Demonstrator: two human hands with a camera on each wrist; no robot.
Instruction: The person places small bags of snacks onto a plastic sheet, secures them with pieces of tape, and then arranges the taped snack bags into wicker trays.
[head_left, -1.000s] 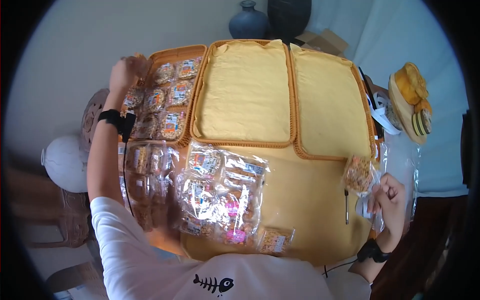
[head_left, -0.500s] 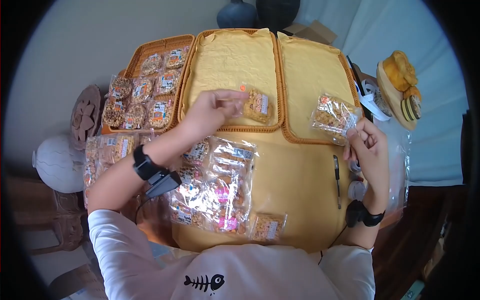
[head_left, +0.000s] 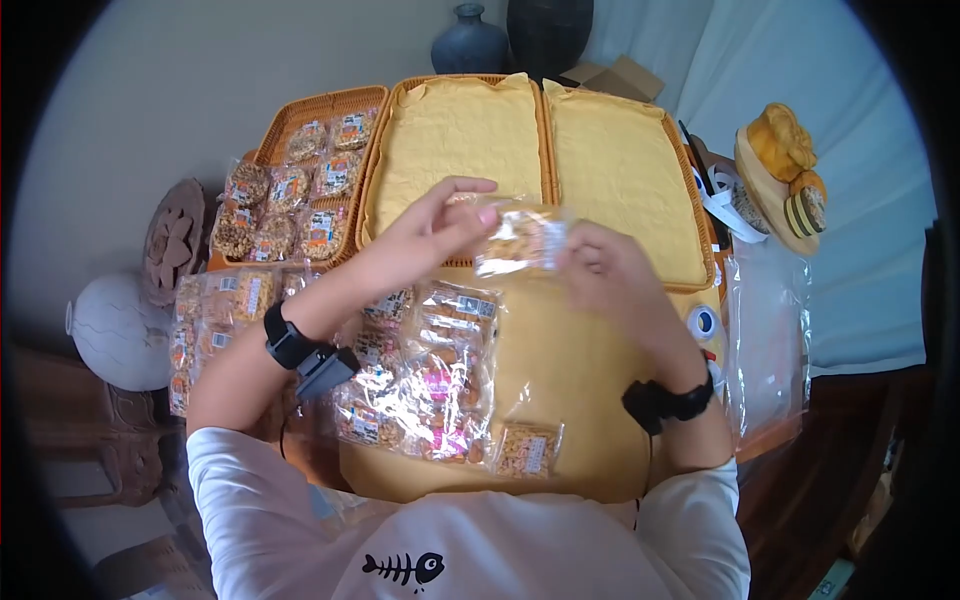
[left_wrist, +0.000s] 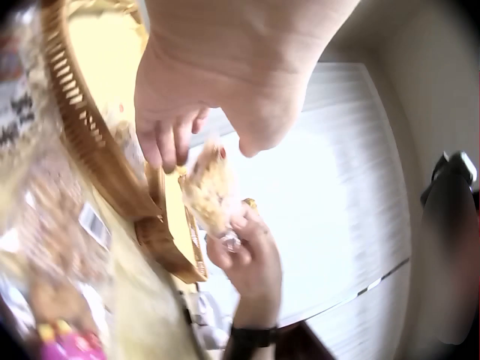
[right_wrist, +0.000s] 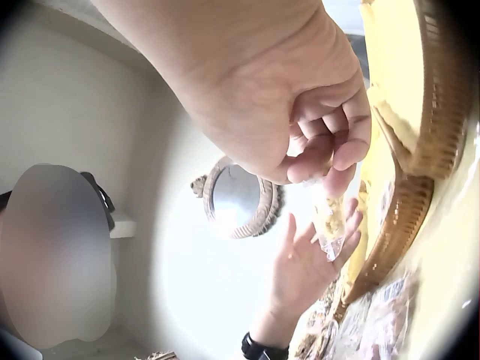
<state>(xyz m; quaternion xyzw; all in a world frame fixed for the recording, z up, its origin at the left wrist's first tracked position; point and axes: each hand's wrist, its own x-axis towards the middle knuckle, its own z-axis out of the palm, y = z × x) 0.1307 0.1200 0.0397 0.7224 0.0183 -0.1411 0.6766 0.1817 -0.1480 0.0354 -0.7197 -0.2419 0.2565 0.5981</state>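
Note:
My right hand pinches a clear-wrapped nut-and-grain snack packet by its edge, in front of the middle wicker tray. The left hand reaches to the other side of this packet, its fingers apart and extended. In the right wrist view the left palm faces the packet, fingertips close beside it. Behind the left fingers, a second wrapped packet shows inside a tray in the left wrist view. Motion blurs the right hand and the held packet.
The left wicker tray holds several round wrapped snacks. Larger bags of packets cover the table's left front, beside one single packet. On the right lie the cloth-lined right tray, a tape roll and clear plastic sheeting.
The left hand came from the left tray to the middle tray, where a packet now lies. The right hand carried its packet leftward from the right side to the left hand.

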